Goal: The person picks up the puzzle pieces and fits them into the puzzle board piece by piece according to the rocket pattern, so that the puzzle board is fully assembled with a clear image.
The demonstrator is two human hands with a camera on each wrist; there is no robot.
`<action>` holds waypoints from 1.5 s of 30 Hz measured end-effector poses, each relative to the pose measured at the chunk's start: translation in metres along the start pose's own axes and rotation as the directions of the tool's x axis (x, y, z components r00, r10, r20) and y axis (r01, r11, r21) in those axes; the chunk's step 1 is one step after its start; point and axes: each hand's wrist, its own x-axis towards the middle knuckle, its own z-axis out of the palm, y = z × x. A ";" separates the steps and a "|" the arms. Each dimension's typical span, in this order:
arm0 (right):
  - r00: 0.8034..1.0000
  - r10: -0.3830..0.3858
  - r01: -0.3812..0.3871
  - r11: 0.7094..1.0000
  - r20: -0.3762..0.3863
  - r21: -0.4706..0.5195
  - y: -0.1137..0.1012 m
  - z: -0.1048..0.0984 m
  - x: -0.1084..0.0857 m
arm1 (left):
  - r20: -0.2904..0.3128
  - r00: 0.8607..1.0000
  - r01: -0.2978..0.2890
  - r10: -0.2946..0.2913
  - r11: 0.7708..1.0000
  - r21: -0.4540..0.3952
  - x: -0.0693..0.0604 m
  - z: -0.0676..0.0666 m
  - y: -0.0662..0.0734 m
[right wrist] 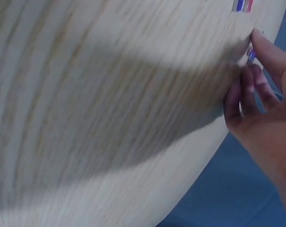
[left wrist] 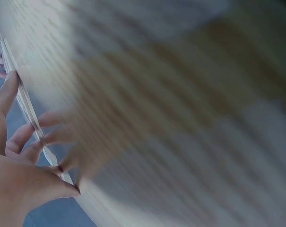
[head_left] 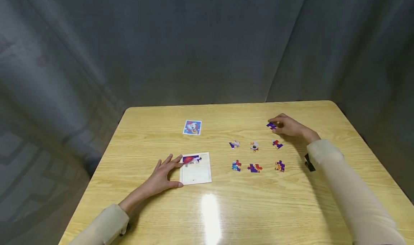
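On the table lies a square white puzzle tray (head_left: 196,175), with joined red, purple and white pieces (head_left: 191,160) in its upper left. My left hand (head_left: 164,173) spreads along the tray's left side, thumb at the lower corner and fingertips at the upper one. In the left wrist view, the thumb and fingers of that hand (left wrist: 20,165) touch the tray's edge (left wrist: 31,111). At the far right, my right hand (head_left: 289,125) pinches a purple puzzle piece (head_left: 271,125) between thumb and fingers. The right wrist view shows that piece (right wrist: 251,54) partly hidden by the fingers.
Several loose puzzle pieces lie in two rows between the hands, among them a white-and-orange one (head_left: 254,146) and a blue-and-red one (head_left: 236,165). A small picture card (head_left: 192,127) lies behind the tray. Grey curtains (head_left: 207,47) hang beyond the table's back edge.
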 end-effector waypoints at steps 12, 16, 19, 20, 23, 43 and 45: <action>0.998 0.027 -0.027 1.000 -0.062 0.001 0.015 0.003 -0.006 | 0.002 1.000 0.005 -0.005 1.000 -0.003 0.000 -0.001 0.002; 0.994 0.049 -0.047 0.998 -0.095 0.031 0.016 0.011 -0.009 | 0.010 1.000 0.012 -0.012 1.000 -0.005 -0.002 -0.002 0.003; 0.991 0.063 -0.058 0.997 -0.120 0.040 0.012 0.014 -0.011 | 0.007 1.000 0.008 -0.008 1.000 0.001 -0.003 -0.002 0.003; 0.990 0.057 -0.053 0.998 -0.129 0.034 0.011 0.015 -0.011 | 0.005 1.000 0.006 -0.006 1.000 0.005 -0.003 -0.002 0.003; 0.987 0.028 -0.027 1.000 -0.158 0.007 0.007 0.018 -0.011 | 0.001 1.000 -0.001 0.001 1.000 0.007 -0.002 -0.003 0.002; 0.977 -0.016 -0.006 0.995 -0.212 -0.100 0.001 0.034 -0.013 | 0.000 1.000 -0.004 0.004 1.000 -0.004 -0.003 -0.003 0.002; 0.979 -0.017 -0.003 0.995 -0.202 -0.099 0.003 0.034 -0.014 | 0.003 1.000 -0.007 0.007 1.000 -0.001 -0.003 -0.003 0.002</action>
